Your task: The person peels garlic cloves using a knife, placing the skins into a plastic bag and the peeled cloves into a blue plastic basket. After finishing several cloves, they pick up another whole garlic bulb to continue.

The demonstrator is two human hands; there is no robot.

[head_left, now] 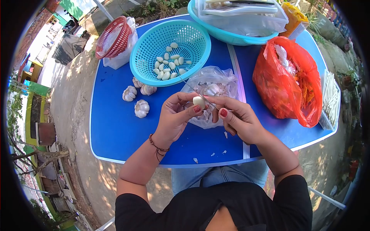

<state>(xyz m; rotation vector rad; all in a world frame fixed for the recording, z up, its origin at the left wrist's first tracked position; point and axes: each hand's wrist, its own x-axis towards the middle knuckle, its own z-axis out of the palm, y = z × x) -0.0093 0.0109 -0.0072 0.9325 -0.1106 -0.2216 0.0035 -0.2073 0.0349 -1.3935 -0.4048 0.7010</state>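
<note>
A pale peeled garlic clove is pinched between the thumb and fingers of my left hand. My right hand is closed on a thin knife, whose narrow blade points up and left past the clove; its handle is mostly hidden by the fingers. Under both hands lies a clear plastic bag with papery skins and a garlic bulb in it. Several whole bulbs sit to the left. Peeled cloves rest in the turquoise basket just beyond my hands.
On the blue table, a red plastic bag with orange-red contents stands right, beside a container of white sticks. At the back are a red basket, a turquoise basin holding a clear box, and a yellow packet.
</note>
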